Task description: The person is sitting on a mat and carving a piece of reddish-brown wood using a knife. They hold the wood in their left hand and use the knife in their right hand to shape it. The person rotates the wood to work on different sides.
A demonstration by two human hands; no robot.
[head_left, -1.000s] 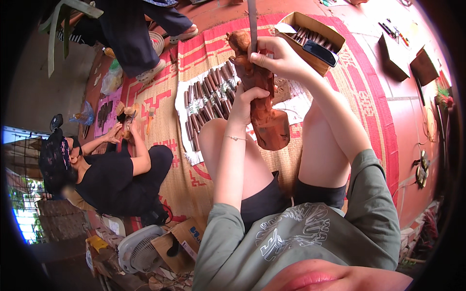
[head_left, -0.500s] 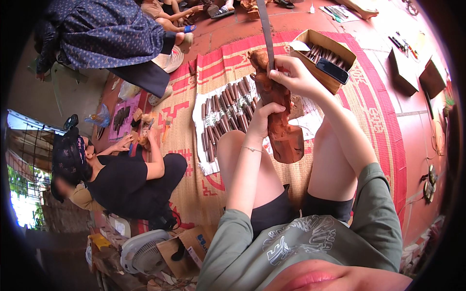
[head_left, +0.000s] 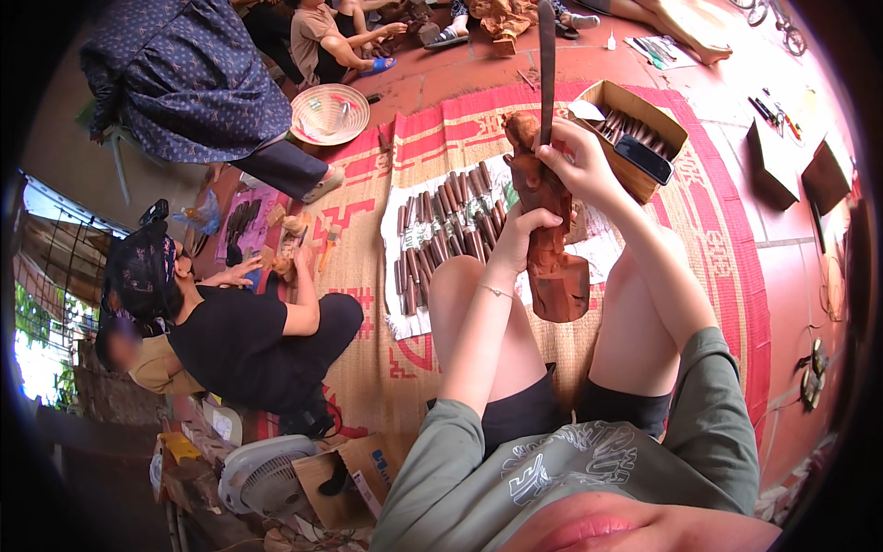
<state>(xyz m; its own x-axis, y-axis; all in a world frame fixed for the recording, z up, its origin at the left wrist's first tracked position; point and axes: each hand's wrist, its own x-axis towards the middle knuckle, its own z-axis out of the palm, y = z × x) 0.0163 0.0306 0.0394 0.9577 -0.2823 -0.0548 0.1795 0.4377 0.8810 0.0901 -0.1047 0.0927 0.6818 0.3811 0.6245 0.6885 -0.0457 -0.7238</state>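
Note:
A reddish-brown wood carving (head_left: 558, 281) stands tilted between my knees, its knobbly figure end away from me and its block-like base nearer. My left hand (head_left: 527, 241) is wrapped round its middle. In my right hand (head_left: 581, 158) is a long, dark, narrow file (head_left: 547, 69), gripped near its lower end and pointing away from me. The file lies against the upper part of the carving; its exact contact is hidden by my fingers. Beyond my left knee, a white cloth (head_left: 395, 322) bears rows of dark-handled carving tools (head_left: 451, 216).
A cardboard box (head_left: 635, 175) with more tools and a black phone (head_left: 644, 160) stands right of the carving on the red-and-straw mat (head_left: 717, 304). A co-worker in black (head_left: 248, 340) sits at left; another person in a patterned garment (head_left: 193, 83) stands beyond, near a woven hat (head_left: 329, 114).
The person in the patterned garment has shifted left, uncovering more of the woven hat. My view has moved slightly. Both my hands keep their hold on the carving and the file.

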